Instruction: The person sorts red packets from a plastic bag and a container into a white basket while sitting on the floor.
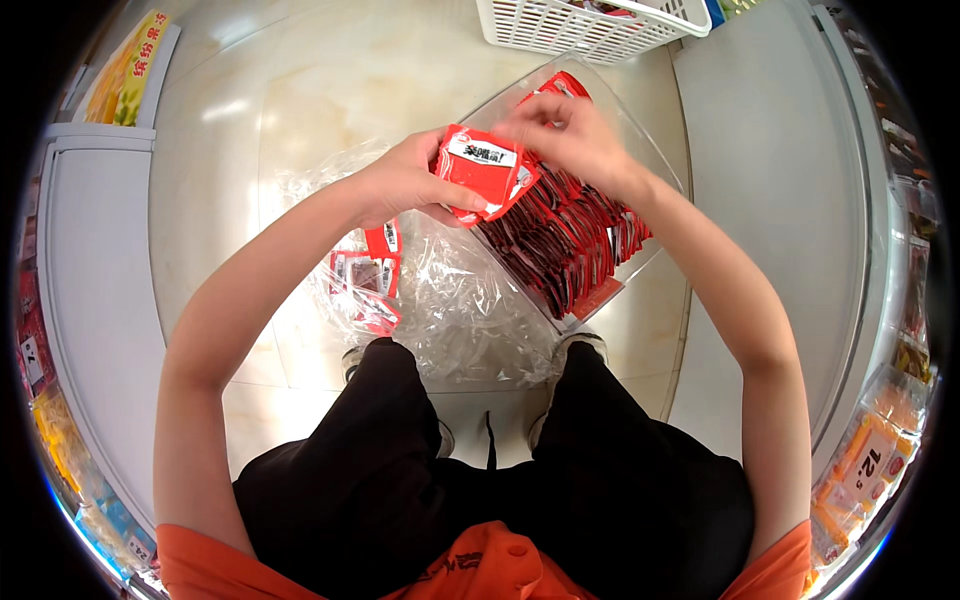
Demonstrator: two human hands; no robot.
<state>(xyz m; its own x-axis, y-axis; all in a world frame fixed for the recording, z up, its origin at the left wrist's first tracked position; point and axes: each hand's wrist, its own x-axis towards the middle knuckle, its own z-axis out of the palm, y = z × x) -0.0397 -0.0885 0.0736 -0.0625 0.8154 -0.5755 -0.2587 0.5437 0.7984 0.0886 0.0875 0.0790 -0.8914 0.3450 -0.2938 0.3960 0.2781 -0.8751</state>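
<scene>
Left hand: upper centre of the frame, its forearm rising from the lower left; fingers closed on a small stack of red packets, thumb across the lower front of the stack.

Right hand: just right of the left hand, its forearm entering from the lower right; fingers bunched together at the upper right edge of the held stack, touching it, and blurred, so whether they pinch a single packet cannot be told.

Red packets in hand: flat red sachets with a white label on the front, tilted, held above the near end of the clear bin.

Clear bin: transparent rectangular container on the floor, set diagonally from upper centre toward centre right; its walls show bare at the upper right.

Packed sachets: dense rows of red and dark sachets standing on edge inside the clear bin, directly below and to the right of the hands.

Plastic bag: crumpled clear film spread on the floor at frame centre, touching the bin's left side.

Loose sachets: a few red packets lying in the plastic bag, below the left hand.

White basket: slotted plastic basket at the upper edge, beyond the bin.

Floor: glossy pale tiles.

Shelves: stocked with goods along the right and left rims.

Person: black trousers and an orange top at the lower edge, shoes beside the bag.
</scene>
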